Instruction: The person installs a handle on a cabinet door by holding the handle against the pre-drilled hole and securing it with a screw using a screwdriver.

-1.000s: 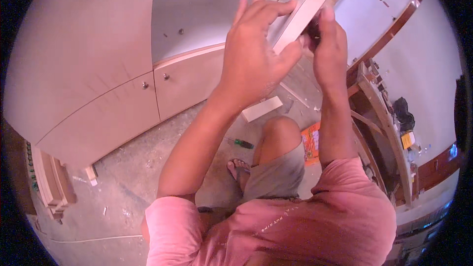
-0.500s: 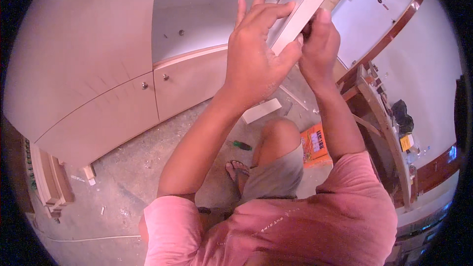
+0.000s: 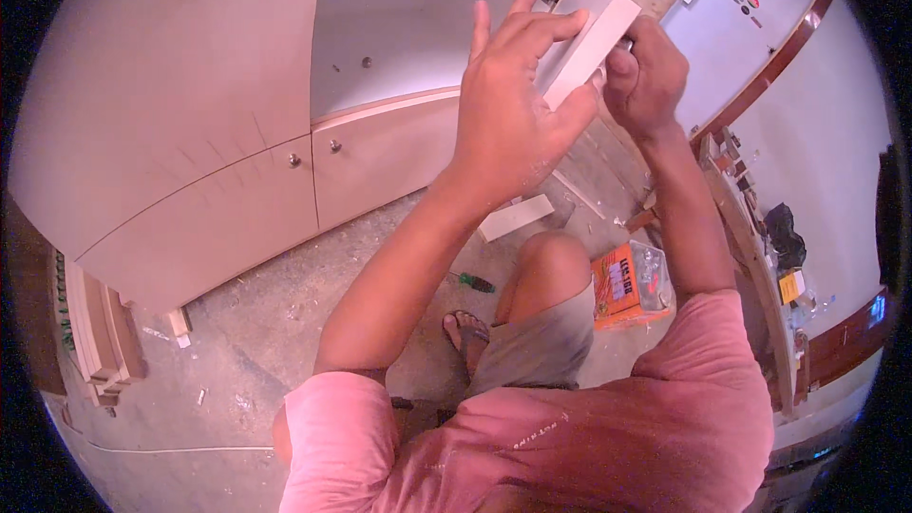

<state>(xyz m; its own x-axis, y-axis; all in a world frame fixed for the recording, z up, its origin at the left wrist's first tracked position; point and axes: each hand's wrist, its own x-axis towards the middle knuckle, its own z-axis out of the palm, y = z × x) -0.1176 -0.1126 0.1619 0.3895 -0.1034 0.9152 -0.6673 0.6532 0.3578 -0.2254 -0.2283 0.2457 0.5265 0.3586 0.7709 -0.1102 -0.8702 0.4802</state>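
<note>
Your left hand [image 3: 508, 104] is clamping the pale panel [image 3: 594, 50] across its edge between thumb and fingers, seemingly steadying it beside the open cabinet [image 3: 380, 166]; your right hand [image 3: 655, 81] is sitting curled close to its right side, that grip too hidden to tell.

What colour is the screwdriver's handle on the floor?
The handle is green; it shows best in the head view.
</note>
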